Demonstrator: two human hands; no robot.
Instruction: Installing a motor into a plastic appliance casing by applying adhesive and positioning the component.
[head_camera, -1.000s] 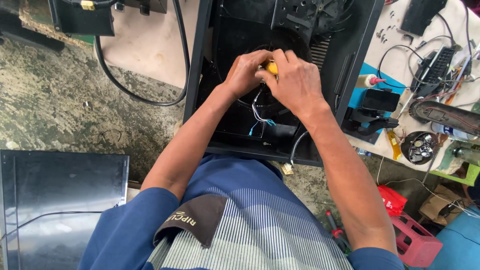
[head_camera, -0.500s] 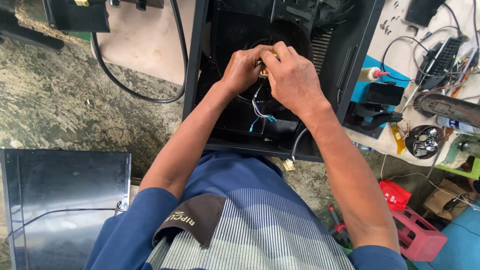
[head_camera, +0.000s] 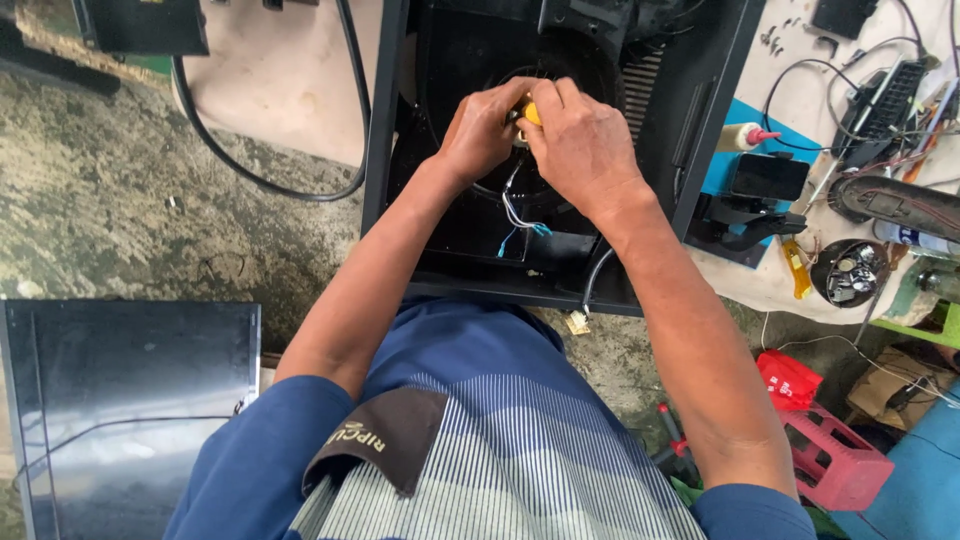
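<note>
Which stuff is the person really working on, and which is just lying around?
In use:
- left hand and right hand, together on a small yellow part
- open black case
- wires inside it

Lying about:
- black panel
- black cable
- red crate
- glue bottle
- round dish of small parts

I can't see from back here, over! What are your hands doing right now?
Left hand and right hand both pinch a small yellow part. Inside the open black case. Loose wires hang below.
</note>
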